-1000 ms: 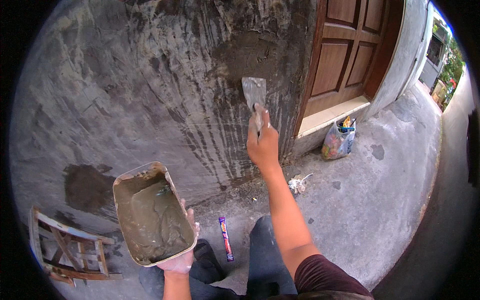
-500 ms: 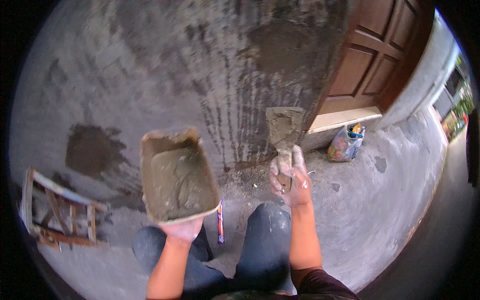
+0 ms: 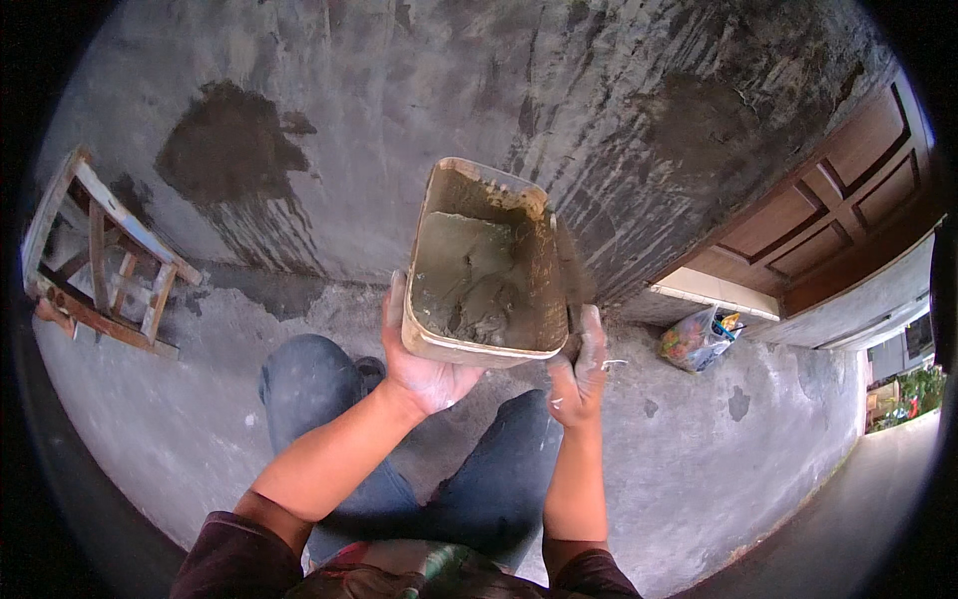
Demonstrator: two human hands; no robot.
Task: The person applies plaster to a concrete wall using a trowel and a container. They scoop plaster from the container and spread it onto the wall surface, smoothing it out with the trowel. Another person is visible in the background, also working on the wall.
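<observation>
A rectangular plastic tub (image 3: 487, 344), tilted toward me, holds wet grey mortar (image 3: 464, 270) with dried residue round its walls. My left hand (image 3: 419, 364) is closed on the tub, gripping its lower left side from beneath. At the tub's lower right corner is my right hand (image 3: 581, 374), closed round a putty knife. Its blade (image 3: 573, 262) is a brownish blur along the tub's right side, and most of the handle is hidden by my fingers. White and grey residue coats both hands.
Ahead rises a grey plastered wall (image 3: 369, 110) with dark wet patches. A wooden frame (image 3: 100, 260) stands at the left. On the right are a panelled brown door (image 3: 848, 190), its pale sill (image 3: 714, 292) and a filled plastic bag (image 3: 696, 339) on the concrete floor (image 3: 679, 469).
The tub has moved right and up in view, and my right hand has come against its side. The mortar-covered putty knife blade has turned from face-on to beside the tub. My view has shifted.
</observation>
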